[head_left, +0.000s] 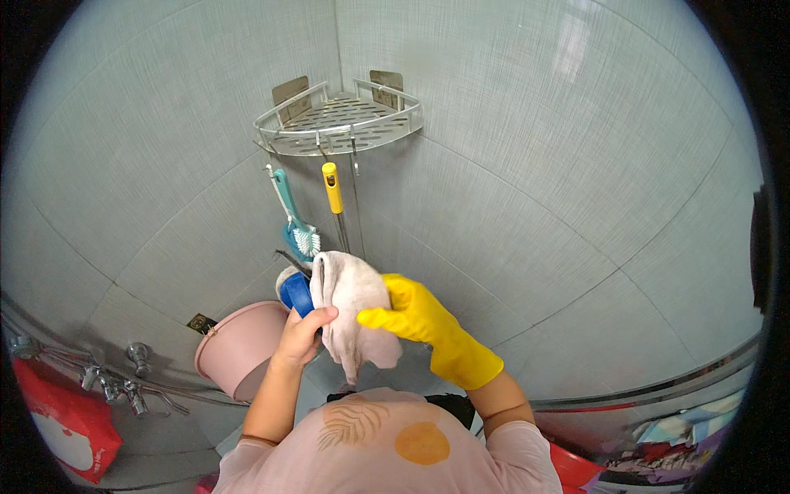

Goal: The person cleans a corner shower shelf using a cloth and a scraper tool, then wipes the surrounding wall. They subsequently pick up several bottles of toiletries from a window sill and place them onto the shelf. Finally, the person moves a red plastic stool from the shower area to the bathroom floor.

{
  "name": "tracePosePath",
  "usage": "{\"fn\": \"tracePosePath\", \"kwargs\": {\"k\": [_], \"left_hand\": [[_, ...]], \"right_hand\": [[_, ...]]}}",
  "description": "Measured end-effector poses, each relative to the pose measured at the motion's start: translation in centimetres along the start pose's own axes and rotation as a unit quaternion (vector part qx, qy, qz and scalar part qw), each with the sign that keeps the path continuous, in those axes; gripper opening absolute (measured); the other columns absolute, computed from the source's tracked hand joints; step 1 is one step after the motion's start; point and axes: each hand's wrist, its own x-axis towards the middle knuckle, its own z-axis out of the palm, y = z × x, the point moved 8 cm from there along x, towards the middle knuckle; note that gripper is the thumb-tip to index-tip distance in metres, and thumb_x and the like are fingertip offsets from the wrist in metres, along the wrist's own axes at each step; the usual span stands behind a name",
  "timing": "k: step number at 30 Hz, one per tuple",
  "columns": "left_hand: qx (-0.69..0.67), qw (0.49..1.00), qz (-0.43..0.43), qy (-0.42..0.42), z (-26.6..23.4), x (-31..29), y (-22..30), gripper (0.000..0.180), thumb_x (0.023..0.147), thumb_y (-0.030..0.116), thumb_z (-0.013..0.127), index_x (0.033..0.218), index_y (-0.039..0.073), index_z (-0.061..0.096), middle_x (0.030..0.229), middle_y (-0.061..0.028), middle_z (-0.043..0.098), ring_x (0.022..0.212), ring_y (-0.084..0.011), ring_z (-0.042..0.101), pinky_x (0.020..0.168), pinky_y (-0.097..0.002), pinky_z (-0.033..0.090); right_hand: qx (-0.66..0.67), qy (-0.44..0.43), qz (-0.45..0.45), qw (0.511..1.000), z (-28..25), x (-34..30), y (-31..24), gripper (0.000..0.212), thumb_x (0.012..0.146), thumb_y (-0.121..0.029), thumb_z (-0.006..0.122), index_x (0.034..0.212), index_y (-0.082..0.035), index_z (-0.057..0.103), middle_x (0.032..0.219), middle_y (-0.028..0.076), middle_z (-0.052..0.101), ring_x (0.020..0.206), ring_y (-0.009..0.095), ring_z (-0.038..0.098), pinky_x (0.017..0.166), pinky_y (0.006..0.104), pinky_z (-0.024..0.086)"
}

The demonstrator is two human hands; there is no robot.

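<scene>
This was a bathroom. Grey tiled walls [527, 165] met behind a metal corner shelf [344, 132] with a teal brush [285, 191] hung beneath; chrome taps [107, 384] jutted out near a pink bucket [237, 350].

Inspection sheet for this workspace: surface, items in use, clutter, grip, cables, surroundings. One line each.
Surface: grey tiled walls; the cloth is held up in front of them.
Items in use: pale cloth, folded over at the top; blue object beside it, kind unclear.
Clutter: pink bucket at left; teal brush and yellow-handled tool hang below the corner shelf.
Grip: bare left hand pinches the cloth's edge; right hand, yellow-gloved, has its thumb over the cloth, fingers partly hidden.
Cables: nothing seen.
Surroundings: taps and red bag, far left.
</scene>
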Motion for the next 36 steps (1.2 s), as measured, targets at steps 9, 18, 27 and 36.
{"fn": "tracePosePath", "kwargs": {"k": [9,18,27,36], "left_hand": [[0.22,0.968,0.04,0.116,-0.2,-0.4,-0.1,0.028,0.077,0.011,0.072,0.103,0.002,0.065,0.081,0.0037,0.055,0.065,-0.0035,0.043,0.059,-0.0189,0.036],[0.243,0.966,0.054,0.064,0.5,0.2,-1.7,0.022,0.072,0.011,0.077,0.088,0.002,0.067,0.074,0.0052,0.057,0.064,-0.0038,0.043,0.057,-0.0204,0.034],[0.255,0.964,0.049,0.053,0.8,0.2,-2.0,0.016,0.079,0.008,0.071,0.092,0.001,0.066,0.087,-0.002,0.063,0.078,-0.0094,0.057,0.071,-0.0248,0.046],[0.369,0.92,0.127,-0.031,3.7,-0.7,0.5,0.063,0.06,0.019,0.085,0.115,0.005,0.057,0.096,0.0006,0.053,0.065,-0.0047,0.039,0.057,-0.0198,0.035]], "right_hand": [[0.051,0.277,-0.051,0.958,-5.6,-0.8,0.2,0.025,0.085,-0.015,0.065,0.104,0.0,0.056,0.096,0.007,0.062,0.089,0.014,0.058,0.079,0.0277,0.046],[-0.125,0.275,-0.054,0.952,-5.3,-1.8,-0.2,0.029,0.078,-0.023,0.071,0.096,-0.003,0.061,0.091,0.012,0.063,0.084,0.026,0.061,0.075,0.0337,0.047],[-0.316,0.133,-0.174,0.923,-3.0,-4.4,-4.3,0.068,0.073,-0.026,0.075,0.131,-0.009,0.045,0.125,0.013,0.053,0.114,0.03,0.051,0.092,0.0388,0.043],[-0.033,-0.025,-0.163,0.986,-4.5,-2.1,-1.4,0.038,0.074,-0.017,0.068,0.11,-0.008,0.06,0.109,0.012,0.062,0.099,0.03,0.058,0.088,0.0374,0.044]]}}
